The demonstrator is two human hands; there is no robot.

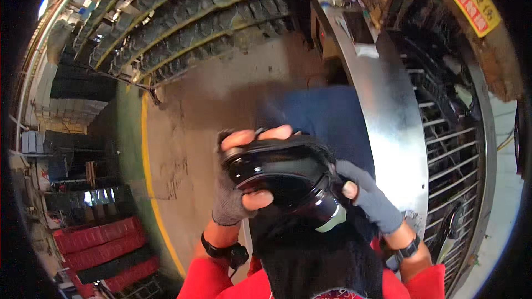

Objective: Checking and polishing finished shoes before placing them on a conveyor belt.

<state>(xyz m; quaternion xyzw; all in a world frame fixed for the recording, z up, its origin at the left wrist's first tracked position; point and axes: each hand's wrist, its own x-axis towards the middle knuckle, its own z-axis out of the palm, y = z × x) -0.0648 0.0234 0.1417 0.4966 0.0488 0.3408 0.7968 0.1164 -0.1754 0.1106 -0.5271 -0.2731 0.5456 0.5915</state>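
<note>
Both my hands hold a glossy black shoe in front of my chest, turned on its side. A pale greenish-grey patch shows at its lower right end. My left hand, in a grey fingerless glove, is closed on the left end, with the fingers over the top edge and the thumb on the near side. My right hand, gloved alike, grips the right end with its thumb against the side; its other fingers are mostly hidden.
To the right runs a metal worktop beside a barred rack with black pieces on it. Shelves of dark, shoe-like items stand at the far left. Red bundles lie lower left. A yellow floor line runs along the left.
</note>
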